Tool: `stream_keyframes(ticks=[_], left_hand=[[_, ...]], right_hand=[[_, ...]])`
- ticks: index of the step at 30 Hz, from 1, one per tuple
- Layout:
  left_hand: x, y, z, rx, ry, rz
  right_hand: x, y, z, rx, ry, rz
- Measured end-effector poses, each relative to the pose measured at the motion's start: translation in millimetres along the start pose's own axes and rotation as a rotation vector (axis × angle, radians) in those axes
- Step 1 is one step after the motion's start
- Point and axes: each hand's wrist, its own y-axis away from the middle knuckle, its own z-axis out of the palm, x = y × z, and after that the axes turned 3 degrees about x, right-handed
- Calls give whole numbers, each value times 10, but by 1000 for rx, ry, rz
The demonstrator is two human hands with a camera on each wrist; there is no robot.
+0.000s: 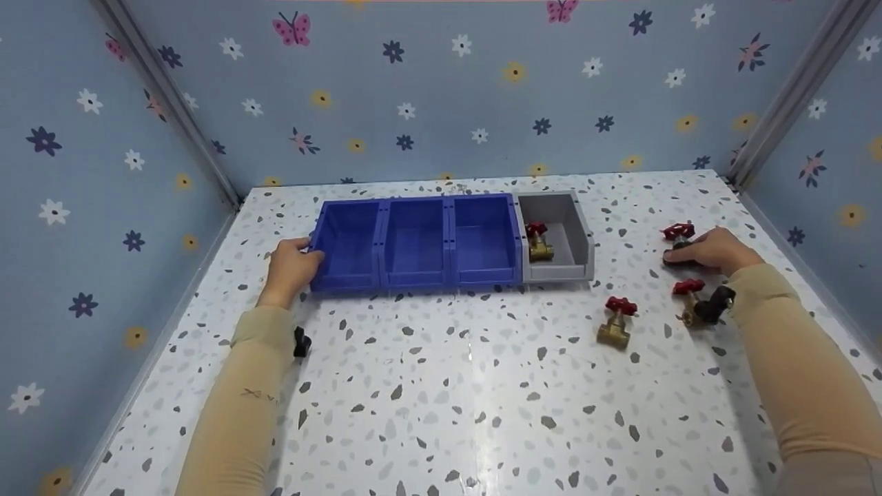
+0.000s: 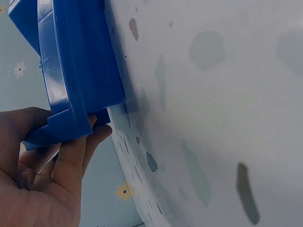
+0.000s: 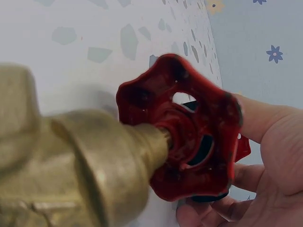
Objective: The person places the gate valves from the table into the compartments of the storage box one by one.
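Observation:
My left hand [image 1: 293, 270] grips the outer side of the leftmost blue bin [image 1: 348, 241]; the left wrist view shows the thumb and fingers on either side of the bin's edge [image 2: 61, 135]. At the far right, my right hand [image 1: 720, 249] holds a dark-bodied valve with a red handwheel [image 1: 679, 231], its lower part mostly covered by the fingers. Close in front of that hand stands a brass valve [image 1: 689, 288], whose red wheel [image 3: 177, 78] hides some of the fingers in the right wrist view. Another brass valve [image 1: 614, 332] stands to the left of it.
Two more blue bins [image 1: 413, 275] [image 1: 486, 275] and a grey bin [image 1: 559, 273] continue the row. A brass valve with a red wheel [image 1: 541, 249] lies in the grey bin. Flowered panels [image 1: 441, 89] enclose the speckled table [image 1: 441, 413] at back and sides.

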Motion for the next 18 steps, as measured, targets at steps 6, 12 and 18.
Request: stream_keyframes(ticks=[6, 12, 18], left_hand=[[8, -11, 9, -3, -23, -30], [19, -9, 12, 5, -32, -32], [5, -10, 12, 3, -23, -10]], right_hand=[[-3, 12, 17, 22, -5, -19], [-20, -1, 8, 11, 1, -31], [-19, -21, 18, 14, -5, -39]])
